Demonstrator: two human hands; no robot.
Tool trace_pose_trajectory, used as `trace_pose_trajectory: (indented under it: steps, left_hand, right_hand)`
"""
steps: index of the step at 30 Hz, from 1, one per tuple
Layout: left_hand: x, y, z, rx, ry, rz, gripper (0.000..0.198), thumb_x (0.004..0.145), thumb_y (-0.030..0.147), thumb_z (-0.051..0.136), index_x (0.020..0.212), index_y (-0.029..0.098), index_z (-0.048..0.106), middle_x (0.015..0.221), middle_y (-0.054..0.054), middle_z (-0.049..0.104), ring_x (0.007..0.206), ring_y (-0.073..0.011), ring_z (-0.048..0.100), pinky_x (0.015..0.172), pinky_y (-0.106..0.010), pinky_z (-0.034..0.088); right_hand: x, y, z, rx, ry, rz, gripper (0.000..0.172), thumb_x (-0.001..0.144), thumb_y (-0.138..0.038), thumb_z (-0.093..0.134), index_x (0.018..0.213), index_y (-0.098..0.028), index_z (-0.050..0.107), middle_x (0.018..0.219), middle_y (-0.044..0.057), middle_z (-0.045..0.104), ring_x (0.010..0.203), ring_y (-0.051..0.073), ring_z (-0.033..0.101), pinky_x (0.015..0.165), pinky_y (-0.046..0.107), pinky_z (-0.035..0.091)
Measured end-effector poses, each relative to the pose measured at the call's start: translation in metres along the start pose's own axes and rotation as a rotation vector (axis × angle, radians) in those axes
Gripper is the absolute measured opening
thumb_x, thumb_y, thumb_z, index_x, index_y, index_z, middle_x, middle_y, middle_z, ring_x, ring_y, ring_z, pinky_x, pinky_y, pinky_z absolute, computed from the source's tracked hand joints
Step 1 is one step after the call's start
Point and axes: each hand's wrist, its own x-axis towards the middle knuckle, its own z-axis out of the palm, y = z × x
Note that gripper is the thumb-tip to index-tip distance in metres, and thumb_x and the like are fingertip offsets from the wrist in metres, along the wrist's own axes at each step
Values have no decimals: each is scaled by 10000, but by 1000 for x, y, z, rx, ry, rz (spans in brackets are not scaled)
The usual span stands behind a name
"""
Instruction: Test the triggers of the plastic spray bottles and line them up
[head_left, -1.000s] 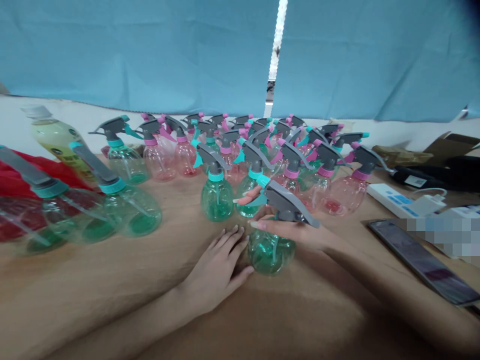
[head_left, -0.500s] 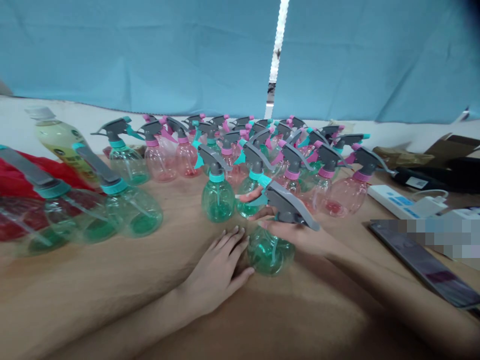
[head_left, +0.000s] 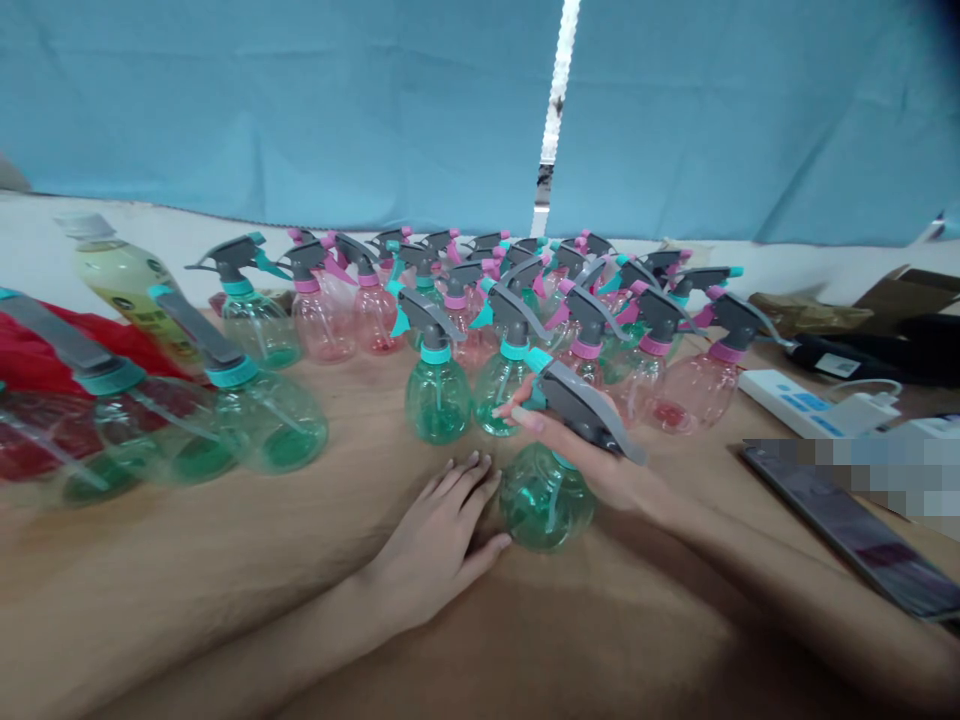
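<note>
My right hand [head_left: 581, 440] is wrapped round the grey and teal spray head of a green spray bottle [head_left: 546, 500], fingers at the trigger. The bottle stands tilted slightly on the table in front of me. Flat on the wooden table [head_left: 315, 560], just left of that bottle, lies my left hand [head_left: 442, 540], fingers stretched out and holding nothing. Beyond my hands stand two green spray bottles with teal collars, one [head_left: 438, 400] to the left and another [head_left: 501, 385] partly behind my right fingers.
Several pink and green spray bottles [head_left: 694, 385] crowd the back of the table. At left are more green spray bottles [head_left: 274, 430], a drink bottle [head_left: 124, 270] and red cloth [head_left: 45, 345]. A power strip [head_left: 787, 400] and a phone [head_left: 847, 530] lie at right.
My right fingers have drawn in around the spray head's trigger; before, they were spread forward. My left hand stays in place.
</note>
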Motion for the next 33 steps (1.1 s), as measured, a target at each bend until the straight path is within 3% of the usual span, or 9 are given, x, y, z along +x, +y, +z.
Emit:
trace_pose_trajectory:
  steps: [5, 12, 16, 19, 24, 30, 33]
  left_hand:
    - [0, 1, 1, 8, 5, 2, 570, 975, 474, 432, 1387, 80, 402, 1446, -151, 432, 1346, -283, 369, 1089, -460, 318]
    - [1, 1, -1, 21, 2, -1, 577, 972, 470, 441, 1388, 72, 402, 1442, -151, 437, 1340, -281, 378, 1084, -453, 326]
    - [1, 1, -2, 24, 1, 5, 572, 976, 466, 433, 1385, 66, 402, 1441, -152, 439, 1344, -279, 374, 1083, -451, 329]
    - [1, 1, -2, 24, -2, 7, 548, 979, 465, 424, 1364, 75, 426, 1447, -156, 429, 1343, -284, 375, 1084, -460, 323]
    - [1, 1, 0, 12, 9, -3, 578, 984, 484, 389, 1379, 62, 388, 1447, -174, 422, 1345, -282, 375, 1081, -468, 328]
    - [2, 1, 1, -4, 9, -11, 576, 981, 482, 394, 1383, 70, 381, 1451, -171, 417, 1354, -271, 363, 1090, -451, 320]
    - [2, 2, 0, -1, -1, -12, 572, 978, 474, 410, 1369, 57, 400, 1453, -177, 412, 1360, -272, 353, 1096, -448, 312]
  right_hand:
    - [0, 1, 1, -52, 79, -29, 247, 864, -445, 591, 765, -219, 605, 745, -3, 640, 779, 168, 640, 685, 297, 483]
    - [-2, 6, 3, -11, 96, -26, 229, 872, -444, 575, 809, -226, 604, 671, -22, 610, 661, 148, 627, 615, 290, 494]
    - [-2, 1, 1, -7, 81, -21, 186, 870, -414, 590, 851, -232, 621, 735, -12, 647, 759, 167, 653, 694, 309, 518]
    - [-1, 0, 0, 23, 57, -57, 142, 872, -352, 602, 957, -245, 638, 913, -1, 685, 924, 176, 652, 828, 322, 515]
    - [0, 6, 2, 107, 84, -93, 312, 847, -281, 639, 1157, -279, 595, 1216, 0, 646, 1053, 167, 632, 935, 326, 501]
    - [-2, 9, 4, 97, 99, -97, 275, 853, -270, 630, 1127, -269, 614, 1150, 0, 667, 1049, 175, 626, 943, 337, 503]
    - [-3, 12, 5, 94, 105, -71, 245, 850, -280, 631, 1095, -267, 625, 1033, -2, 678, 894, 169, 646, 935, 385, 509]
